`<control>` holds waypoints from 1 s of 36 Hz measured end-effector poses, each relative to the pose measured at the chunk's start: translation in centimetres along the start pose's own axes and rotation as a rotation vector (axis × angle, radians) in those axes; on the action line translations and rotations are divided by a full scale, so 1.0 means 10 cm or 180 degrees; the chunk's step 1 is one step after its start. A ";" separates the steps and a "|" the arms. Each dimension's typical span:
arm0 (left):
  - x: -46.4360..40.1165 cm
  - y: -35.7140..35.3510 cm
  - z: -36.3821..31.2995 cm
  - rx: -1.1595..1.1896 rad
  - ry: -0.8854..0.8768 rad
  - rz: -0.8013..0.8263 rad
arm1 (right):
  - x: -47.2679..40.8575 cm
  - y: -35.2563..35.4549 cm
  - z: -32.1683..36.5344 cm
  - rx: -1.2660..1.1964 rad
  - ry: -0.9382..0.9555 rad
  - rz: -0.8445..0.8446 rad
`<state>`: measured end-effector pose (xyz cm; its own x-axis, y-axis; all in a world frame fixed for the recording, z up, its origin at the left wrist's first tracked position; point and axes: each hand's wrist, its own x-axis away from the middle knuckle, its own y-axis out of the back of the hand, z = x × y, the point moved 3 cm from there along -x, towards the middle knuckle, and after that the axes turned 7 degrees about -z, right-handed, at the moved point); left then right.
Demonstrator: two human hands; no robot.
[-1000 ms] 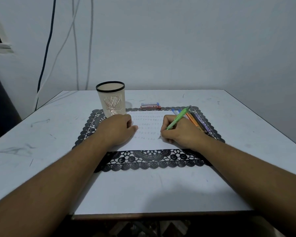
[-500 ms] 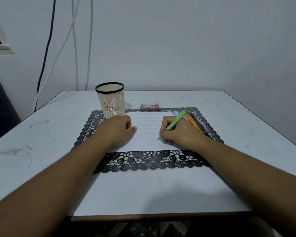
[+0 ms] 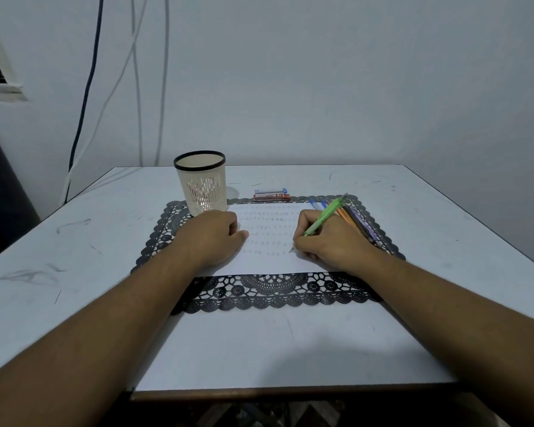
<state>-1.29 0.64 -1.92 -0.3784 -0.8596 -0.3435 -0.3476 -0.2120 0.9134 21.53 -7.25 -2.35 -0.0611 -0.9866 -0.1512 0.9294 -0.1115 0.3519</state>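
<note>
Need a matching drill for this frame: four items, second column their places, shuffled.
1 green pen
2 mesh cup
3 sheet of paper
4 two small cases

A upright at the mat's far left corner
B held in the right hand
C just beyond the sheet's far edge
D flat on the mat, under the left hand

Pairs: 1-B, 2-A, 3-D, 4-C

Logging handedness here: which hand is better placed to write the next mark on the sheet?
Right. The right hand grips the green plastic pen, tip down at the white paper sheet beside the lowest written row; the left hand rests on that sheet, holding no pen.
</note>
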 end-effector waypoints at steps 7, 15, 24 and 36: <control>-0.02 -0.03 0.01 -0.0032 -0.0009 0.0028 | 0.03 0.01 0.00 -0.0052 -0.0081 -0.0034; -0.04 -0.05 0.06 -0.0003 -0.0029 0.0003 | 0.04 -0.01 0.06 0.0213 0.0075 -0.0053; -0.05 -0.06 0.06 -0.0008 -0.0023 0.0054 | 0.04 0.00 0.04 0.0036 -0.0012 -0.0049; -0.03 -0.03 0.02 -0.0064 -0.0024 0.0030 | 0.01 0.06 -0.02 -0.0282 -0.0131 -0.0057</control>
<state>-1.28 1.03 -2.13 -0.3881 -0.8580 -0.3364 -0.3268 -0.2132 0.9207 22.18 -7.43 -2.34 -0.0912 -0.9888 -0.1180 0.9564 -0.1200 0.2661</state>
